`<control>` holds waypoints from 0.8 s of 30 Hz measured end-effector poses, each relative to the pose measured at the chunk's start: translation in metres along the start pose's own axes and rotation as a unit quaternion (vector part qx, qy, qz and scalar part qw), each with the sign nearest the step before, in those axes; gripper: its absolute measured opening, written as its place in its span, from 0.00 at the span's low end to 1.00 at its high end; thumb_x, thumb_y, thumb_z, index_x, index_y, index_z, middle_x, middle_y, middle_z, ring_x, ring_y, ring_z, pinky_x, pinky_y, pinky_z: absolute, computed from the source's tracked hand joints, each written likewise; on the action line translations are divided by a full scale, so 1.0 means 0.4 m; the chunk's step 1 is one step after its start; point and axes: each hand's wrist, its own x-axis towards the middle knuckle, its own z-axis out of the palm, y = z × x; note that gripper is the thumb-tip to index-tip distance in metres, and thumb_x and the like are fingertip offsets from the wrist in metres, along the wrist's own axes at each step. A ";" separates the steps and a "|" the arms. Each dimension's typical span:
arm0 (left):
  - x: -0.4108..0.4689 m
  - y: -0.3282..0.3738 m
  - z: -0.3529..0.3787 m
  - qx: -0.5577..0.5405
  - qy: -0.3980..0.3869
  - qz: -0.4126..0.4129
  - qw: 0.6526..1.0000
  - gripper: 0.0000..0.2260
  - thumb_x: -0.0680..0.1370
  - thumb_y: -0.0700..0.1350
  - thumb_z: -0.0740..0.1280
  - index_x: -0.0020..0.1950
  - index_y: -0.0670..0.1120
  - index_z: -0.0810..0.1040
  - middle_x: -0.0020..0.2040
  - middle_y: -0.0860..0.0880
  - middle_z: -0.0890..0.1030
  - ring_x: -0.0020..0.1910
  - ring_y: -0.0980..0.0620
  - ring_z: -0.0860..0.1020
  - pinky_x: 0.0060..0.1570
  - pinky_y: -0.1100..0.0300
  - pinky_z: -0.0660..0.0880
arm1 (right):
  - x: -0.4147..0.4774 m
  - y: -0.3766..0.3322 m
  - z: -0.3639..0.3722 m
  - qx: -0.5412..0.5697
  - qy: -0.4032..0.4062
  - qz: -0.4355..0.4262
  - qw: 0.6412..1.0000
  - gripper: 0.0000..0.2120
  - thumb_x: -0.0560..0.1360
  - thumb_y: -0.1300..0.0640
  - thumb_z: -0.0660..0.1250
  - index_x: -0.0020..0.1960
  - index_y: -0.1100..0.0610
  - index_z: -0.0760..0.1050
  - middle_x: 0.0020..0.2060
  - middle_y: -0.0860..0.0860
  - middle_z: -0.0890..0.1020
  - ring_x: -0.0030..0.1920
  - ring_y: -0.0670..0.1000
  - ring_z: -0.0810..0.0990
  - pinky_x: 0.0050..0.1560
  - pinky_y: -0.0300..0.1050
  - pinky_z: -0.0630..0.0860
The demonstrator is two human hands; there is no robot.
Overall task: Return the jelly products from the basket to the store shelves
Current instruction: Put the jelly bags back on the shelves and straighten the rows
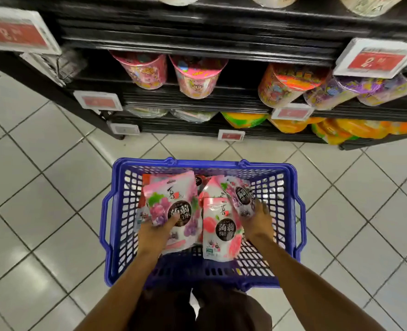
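Jelly pouches [221,231] lie in basket [205,163], none shelved yet apparently; L hand [156,231] grips grape pouch [171,201], R hand [257,219] grips 2nd pouch [242,195].

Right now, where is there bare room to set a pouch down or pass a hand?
Bare mesh floor lies along the blue basket's near edge, below the peach pouch. On the shelf, a dark gap opens between the pink tubs and the orange tub. The basket's middle is crowded.
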 end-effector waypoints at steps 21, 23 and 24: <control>0.020 0.013 -0.035 0.027 -0.064 -0.056 0.996 0.21 0.69 0.45 0.79 0.58 0.39 0.78 0.51 0.42 0.83 0.43 0.49 0.79 0.48 0.58 0.75 | -0.041 -0.052 0.112 0.136 0.041 0.124 0.982 0.32 0.70 0.51 0.77 0.65 0.65 0.67 0.63 0.62 0.71 0.63 0.64 0.73 0.62 0.54 0.75; 0.029 0.016 -0.033 0.014 -0.072 -0.063 0.995 0.21 0.73 0.45 0.76 0.61 0.37 0.78 0.54 0.39 0.83 0.47 0.45 0.81 0.52 0.54 0.77 | -0.023 -0.050 0.099 0.054 -0.006 0.116 0.992 0.29 0.70 0.43 0.75 0.61 0.61 0.73 0.56 0.56 0.81 0.59 0.58 0.78 0.61 0.52 0.76; 0.029 0.020 -0.033 0.013 -0.084 -0.064 0.994 0.20 0.74 0.45 0.75 0.61 0.37 0.78 0.54 0.39 0.83 0.50 0.43 0.81 0.54 0.52 0.77 | -0.022 -0.053 0.094 0.054 -0.027 0.106 0.993 0.24 0.70 0.41 0.73 0.56 0.58 0.78 0.48 0.52 0.85 0.53 0.55 0.82 0.56 0.51 0.79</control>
